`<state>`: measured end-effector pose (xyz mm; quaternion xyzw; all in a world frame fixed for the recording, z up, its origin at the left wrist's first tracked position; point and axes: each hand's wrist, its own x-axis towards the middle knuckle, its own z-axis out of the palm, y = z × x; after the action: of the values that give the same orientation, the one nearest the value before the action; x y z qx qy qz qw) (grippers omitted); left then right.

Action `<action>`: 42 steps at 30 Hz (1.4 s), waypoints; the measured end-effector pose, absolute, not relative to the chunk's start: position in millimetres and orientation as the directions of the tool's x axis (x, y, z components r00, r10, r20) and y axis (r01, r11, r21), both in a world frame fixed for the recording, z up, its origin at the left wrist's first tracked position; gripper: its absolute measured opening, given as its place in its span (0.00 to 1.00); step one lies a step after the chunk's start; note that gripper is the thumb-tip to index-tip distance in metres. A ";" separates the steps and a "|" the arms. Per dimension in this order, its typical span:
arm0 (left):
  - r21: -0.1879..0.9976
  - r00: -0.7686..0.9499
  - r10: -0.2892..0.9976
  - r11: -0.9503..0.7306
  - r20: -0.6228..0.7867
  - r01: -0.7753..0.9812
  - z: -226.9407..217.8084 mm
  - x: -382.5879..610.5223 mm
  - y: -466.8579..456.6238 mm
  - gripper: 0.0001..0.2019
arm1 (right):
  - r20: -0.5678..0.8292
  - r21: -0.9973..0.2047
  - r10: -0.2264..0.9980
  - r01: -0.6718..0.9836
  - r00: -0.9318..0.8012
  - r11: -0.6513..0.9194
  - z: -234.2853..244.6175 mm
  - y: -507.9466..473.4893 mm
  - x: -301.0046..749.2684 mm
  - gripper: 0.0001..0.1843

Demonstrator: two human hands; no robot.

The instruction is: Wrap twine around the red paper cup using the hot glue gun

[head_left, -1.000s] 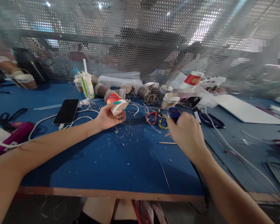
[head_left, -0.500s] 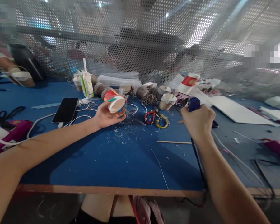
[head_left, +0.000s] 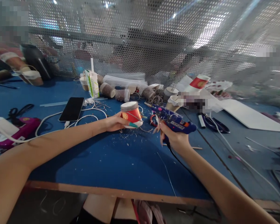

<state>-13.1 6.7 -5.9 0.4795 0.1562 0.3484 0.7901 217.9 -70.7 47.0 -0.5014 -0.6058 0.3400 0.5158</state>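
Red paper cup [head_left: 132, 115] got tipped white-end-down, my left hand [head_left: 118, 122] gripping it right of the flat black phone [head_left: 72, 109]; right hand [head_left: 177, 140] swung the clutched blue plastic glue gun [head_left: 177, 120] side-on, part-hiding some red looped handle [head_left: 151, 119].

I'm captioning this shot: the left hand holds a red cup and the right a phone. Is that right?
The phone is wrong: in the head view the right hand holds a glue gun. The left hand does hold a red cup.
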 end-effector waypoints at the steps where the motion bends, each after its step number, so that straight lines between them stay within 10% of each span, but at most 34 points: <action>1: 0.872 0.713 0.695 0.289 0.092 -0.394 -6.2 -13.2 6.9 0.25 | 0.278 -0.924 0.960 0.276 0.013 0.264 46.4 -71.5 218.3 0.23; 18: 0.882 0.708 0.701 0.278 0.085 -0.380 -3.0 -9.1 1.6 0.23 | 0.427 -0.688 0.874 0.544 -0.234 0.481 42.0 -76.4 211.7 0.12; 42: 0.894 0.721 0.687 0.262 0.092 -0.364 -4.5 -10.9 3.3 0.22 | 0.403 -0.681 0.894 0.588 -0.198 0.437 50.8 -79.4 210.0 0.15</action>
<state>-10.9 3.3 -4.5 0.5048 0.1599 0.3378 0.7781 210.0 -79.4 50.8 -0.4944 -0.7494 0.1930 0.3960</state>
